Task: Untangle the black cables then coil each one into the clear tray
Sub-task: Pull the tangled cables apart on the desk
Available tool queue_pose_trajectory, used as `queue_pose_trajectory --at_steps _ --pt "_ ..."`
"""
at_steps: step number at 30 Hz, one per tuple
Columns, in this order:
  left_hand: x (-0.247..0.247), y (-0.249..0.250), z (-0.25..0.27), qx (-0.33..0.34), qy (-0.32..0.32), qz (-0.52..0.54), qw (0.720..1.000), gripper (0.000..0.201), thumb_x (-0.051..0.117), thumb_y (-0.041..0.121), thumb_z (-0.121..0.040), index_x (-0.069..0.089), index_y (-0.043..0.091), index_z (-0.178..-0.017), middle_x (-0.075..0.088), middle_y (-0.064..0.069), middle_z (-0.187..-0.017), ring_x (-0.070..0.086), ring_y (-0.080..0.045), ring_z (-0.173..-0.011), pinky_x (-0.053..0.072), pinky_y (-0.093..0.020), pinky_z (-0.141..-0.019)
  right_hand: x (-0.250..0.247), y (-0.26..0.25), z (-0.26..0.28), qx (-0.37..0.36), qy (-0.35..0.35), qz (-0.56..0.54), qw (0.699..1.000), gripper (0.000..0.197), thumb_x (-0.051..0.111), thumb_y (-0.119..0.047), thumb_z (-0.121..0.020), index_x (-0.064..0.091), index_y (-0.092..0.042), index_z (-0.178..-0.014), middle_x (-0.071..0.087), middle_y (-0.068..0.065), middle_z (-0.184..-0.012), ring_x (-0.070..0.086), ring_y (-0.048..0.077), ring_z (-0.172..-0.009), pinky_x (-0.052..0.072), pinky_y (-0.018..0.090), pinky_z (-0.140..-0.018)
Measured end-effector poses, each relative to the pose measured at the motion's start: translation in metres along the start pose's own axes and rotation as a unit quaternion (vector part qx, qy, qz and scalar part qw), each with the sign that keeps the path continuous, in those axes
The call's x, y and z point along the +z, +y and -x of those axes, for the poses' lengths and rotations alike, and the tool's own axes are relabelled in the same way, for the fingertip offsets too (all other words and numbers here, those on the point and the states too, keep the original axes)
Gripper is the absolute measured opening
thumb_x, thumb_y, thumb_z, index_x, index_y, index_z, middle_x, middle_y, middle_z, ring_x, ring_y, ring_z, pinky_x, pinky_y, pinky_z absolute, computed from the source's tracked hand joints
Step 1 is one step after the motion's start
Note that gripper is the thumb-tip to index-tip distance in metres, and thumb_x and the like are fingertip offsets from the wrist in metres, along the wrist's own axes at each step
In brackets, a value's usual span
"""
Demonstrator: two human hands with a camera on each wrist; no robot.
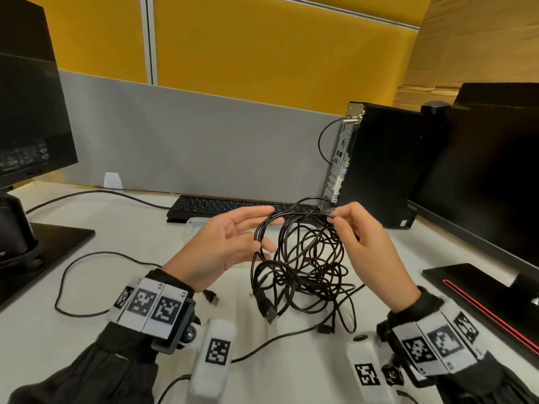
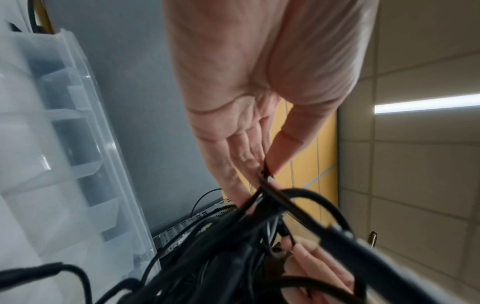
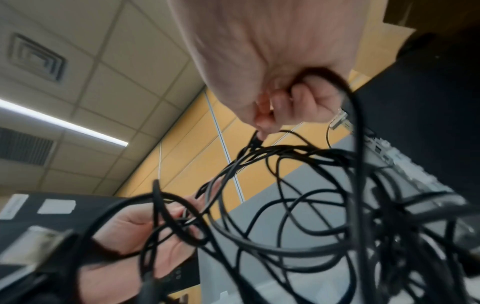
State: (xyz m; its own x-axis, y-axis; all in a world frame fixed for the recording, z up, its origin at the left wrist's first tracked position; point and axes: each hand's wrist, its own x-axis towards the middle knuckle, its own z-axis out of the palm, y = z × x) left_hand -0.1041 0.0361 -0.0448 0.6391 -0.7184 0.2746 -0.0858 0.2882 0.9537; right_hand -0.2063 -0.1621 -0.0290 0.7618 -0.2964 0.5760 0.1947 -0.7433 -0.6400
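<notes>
From the head camera, the tangle of black cables (image 1: 303, 258) hangs over the white desk (image 1: 73, 345) between both raised hands, its long axis running top to bottom, with plug ends dangling toward the desk. The left hand (image 1: 221, 243) has loosely spread fingers with several strands draped across them; the right hand (image 1: 361, 237) pinches a plug end at the top of the bundle. The clear tray (image 1: 198, 225) sits behind the left hand, before the keyboard (image 1: 221, 207). In the left wrist view, thumb and fingers (image 2: 280, 152) close lightly on a strand, the tray (image 2: 85, 144) alongside. In the right wrist view, the fingers (image 3: 301, 100) curl around a cable, loops sagging below. Probably best to feed the pinched end back through loops slowly, keeping the bundle slack rather than pulling knots tight.
</notes>
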Motion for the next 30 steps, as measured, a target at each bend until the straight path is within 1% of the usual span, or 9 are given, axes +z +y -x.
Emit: queue_pose_trajectory --at_steps 3,7,11,14,17,21,24,27,30 --pt "-0.002 0.002 0.001 0.007 -0.013 -0.002 1.0 0.052 0.043 -0.018 -0.086 0.052 0.018 -0.123 0.065 0.004 -0.121 0.069 -0.018 -0.086 0.057 -0.03 -0.073 -0.004 0.001 -0.008 -0.085 0.025 0.061 0.994 0.017 0.052 -0.013 -0.094 0.061 -0.027 -0.093 0.055 -0.011 -0.072 0.052 -0.001 -0.069 0.037 0.006 -0.064" --pt "-0.007 0.0 0.001 0.019 -0.028 0.009 0.999 0.052 0.044 -0.015 -0.087 0.049 0.016 -0.129 0.06 0.0 -0.129 0.066 -0.026 -0.101 0.056 -0.039 -0.08 -0.005 0.008 -0.016 -0.146 0.025 0.144 0.978 0.017 0.057 -0.013 -0.091 0.069 -0.022 -0.099 0.046 -0.011 -0.068 0.046 0.002 -0.063 0.035 0.009 -0.061" --pt "-0.007 0.001 0.002 0.021 -0.051 0.038 0.998 0.055 0.048 -0.011 -0.087 0.043 0.016 -0.135 0.055 0.002 -0.135 0.063 -0.031 -0.109 0.055 -0.042 -0.081 0.002 0.008 -0.018 -0.166 -0.006 0.163 0.973 0.021 0.057 -0.012 -0.091 0.071 -0.023 -0.102 0.043 -0.01 -0.069 0.042 0.001 -0.063 0.031 0.013 -0.058" --pt "-0.003 0.003 0.003 0.019 -0.066 0.043 0.997 0.057 0.046 -0.014 -0.087 0.043 0.018 -0.134 0.055 0.007 -0.134 0.064 -0.031 -0.107 0.056 -0.041 -0.079 0.009 0.007 -0.017 -0.16 -0.021 0.144 0.976 0.023 0.055 -0.01 -0.092 0.071 -0.022 -0.104 0.039 -0.016 -0.07 0.042 -0.001 -0.065 0.032 0.011 -0.059" --pt "-0.002 0.003 0.003 0.02 -0.068 0.044 0.997 0.059 0.045 -0.016 -0.085 0.044 0.019 -0.133 0.056 0.008 -0.133 0.065 -0.032 -0.105 0.056 -0.041 -0.078 0.014 0.006 -0.018 -0.145 -0.02 0.117 0.982 0.024 0.054 -0.01 -0.093 0.071 -0.022 -0.106 0.04 -0.014 -0.07 0.042 0.001 -0.065 0.034 0.009 -0.062" --pt "-0.002 0.004 0.003 0.033 -0.031 0.035 0.998 0.053 0.046 -0.017 -0.086 0.047 0.015 -0.128 0.061 -0.004 -0.121 0.067 -0.031 -0.101 0.057 -0.036 -0.071 0.016 0.003 -0.018 -0.131 0.023 0.097 0.986 0.019 0.058 -0.01 -0.091 0.072 -0.021 -0.099 0.053 -0.004 -0.073 0.05 0.005 -0.067 0.039 0.013 -0.062" --pt "-0.003 0.005 0.002 0.056 0.021 0.041 0.997 0.047 0.05 -0.016 -0.083 0.049 0.011 -0.121 0.055 -0.01 -0.093 0.068 -0.03 -0.097 0.058 -0.038 -0.069 0.016 0.002 -0.019 -0.113 0.045 0.051 0.991 0.012 0.065 -0.011 -0.087 0.069 -0.021 -0.089 0.065 -0.009 -0.083 0.062 0.001 -0.081 0.044 0.006 -0.074" --pt "-0.007 0.007 0.0 0.069 0.066 0.063 0.993 0.045 0.058 -0.004 -0.074 0.053 0.011 -0.116 0.059 -0.01 -0.086 0.069 -0.03 -0.095 0.059 -0.041 -0.072 0.015 -0.001 -0.02 -0.103 0.039 0.03 0.993 0.01 0.066 -0.013 -0.086 0.066 -0.024 -0.085 0.066 -0.013 -0.084 0.063 -0.002 -0.085 0.045 0.005 -0.076" --pt "-0.013 0.009 0.0 0.096 0.123 0.03 0.987 0.033 0.057 -0.004 -0.079 0.058 0.015 -0.107 0.07 -0.004 -0.084 0.07 -0.014 -0.084 0.057 -0.026 -0.073 0.017 -0.006 -0.02 -0.127 0.048 0.033 0.99 0.01 0.065 -0.013 -0.087 0.065 -0.023 -0.086 0.066 -0.011 -0.083 0.063 0.001 -0.083 0.047 0.008 -0.077"
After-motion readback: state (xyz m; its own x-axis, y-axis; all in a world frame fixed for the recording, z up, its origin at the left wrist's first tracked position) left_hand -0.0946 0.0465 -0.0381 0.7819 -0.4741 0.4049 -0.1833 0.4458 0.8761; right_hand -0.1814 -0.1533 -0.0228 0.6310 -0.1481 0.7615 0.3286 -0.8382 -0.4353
